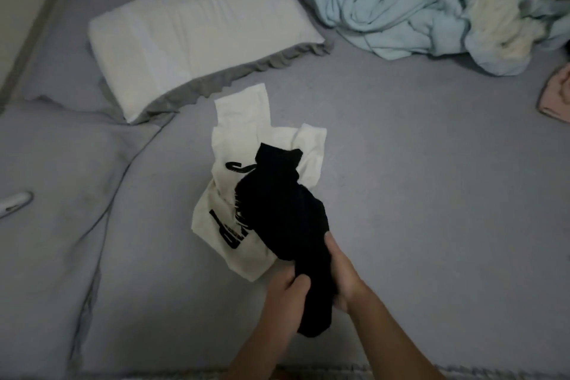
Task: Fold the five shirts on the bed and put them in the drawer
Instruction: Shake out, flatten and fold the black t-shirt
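Both hands hold a bunched-up black shirt (277,219) near its lower end. The left hand (288,287) has its fingers curled round one side, and the right hand (340,274) wraps the other side. The rest of the black shirt lies ahead of the hands, on top of a white shirt (234,194) with black letters, on the grey bed (416,194)

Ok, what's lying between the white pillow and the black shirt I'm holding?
In the head view, the cream printed shirt lies between the white pillow and the black shirt, which partly covers it.
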`<state>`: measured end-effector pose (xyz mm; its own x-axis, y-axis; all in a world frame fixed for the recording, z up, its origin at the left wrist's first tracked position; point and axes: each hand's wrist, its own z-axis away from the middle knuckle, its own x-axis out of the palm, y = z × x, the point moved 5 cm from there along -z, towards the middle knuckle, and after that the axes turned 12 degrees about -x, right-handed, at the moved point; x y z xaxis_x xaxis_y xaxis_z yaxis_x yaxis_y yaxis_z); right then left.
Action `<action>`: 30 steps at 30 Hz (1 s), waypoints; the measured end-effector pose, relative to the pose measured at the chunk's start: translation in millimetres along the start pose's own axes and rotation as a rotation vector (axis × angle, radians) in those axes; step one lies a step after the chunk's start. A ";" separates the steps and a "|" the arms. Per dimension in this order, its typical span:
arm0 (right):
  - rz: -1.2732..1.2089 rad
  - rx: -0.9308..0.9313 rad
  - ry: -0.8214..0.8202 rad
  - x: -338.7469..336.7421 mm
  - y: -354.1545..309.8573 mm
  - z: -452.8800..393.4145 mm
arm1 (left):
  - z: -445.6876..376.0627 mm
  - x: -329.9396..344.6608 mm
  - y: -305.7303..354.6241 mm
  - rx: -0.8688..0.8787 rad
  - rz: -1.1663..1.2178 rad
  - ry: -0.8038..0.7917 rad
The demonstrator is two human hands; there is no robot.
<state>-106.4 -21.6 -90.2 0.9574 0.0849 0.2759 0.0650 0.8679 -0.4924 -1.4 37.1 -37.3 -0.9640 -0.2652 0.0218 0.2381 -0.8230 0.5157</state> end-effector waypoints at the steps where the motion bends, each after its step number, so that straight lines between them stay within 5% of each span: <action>1: -0.045 0.004 -0.021 1.2 -6.3 10.1 | 13.4 8.1 -3.1 -0.018 -0.015 -0.050; 7: 0.357 -0.331 0.112 -19.3 -48.9 82.7 | 48.1 17.6 -40.3 -0.296 -0.042 -0.043; 12: 0.763 -0.701 -0.066 -58.7 -90.0 178.8 | 73.9 27.6 4.0 0.060 0.077 0.158; 16: 1.068 -0.996 -0.150 -104.4 -114.1 241.2 | 98.6 114.2 60.1 0.127 0.203 -0.257; 18: 1.073 -1.023 -0.144 -132.9 -120.1 260.8 | 115.0 161.0 73.6 0.057 0.237 -0.391; 22: 0.844 -0.977 -0.087 -202.4 -137.5 289.3 | 140.9 230.4 71.0 0.155 0.415 -0.274; 26: 0.653 -0.950 -0.009 -264.1 -171.3 304.5 | 171.7 288.4 70.8 0.276 0.479 -0.366; 30: 0.622 -0.885 -0.124 -270.6 -212.8 308.7 | 194.1 324.3 92.7 0.336 0.478 -0.411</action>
<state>-466.1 -78.1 194.8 0.8608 0.4795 -0.1707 -0.1946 0.0003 -0.9809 -315.0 -27.7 183.8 -0.7454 -0.2932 0.5987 0.6604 -0.4472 0.6032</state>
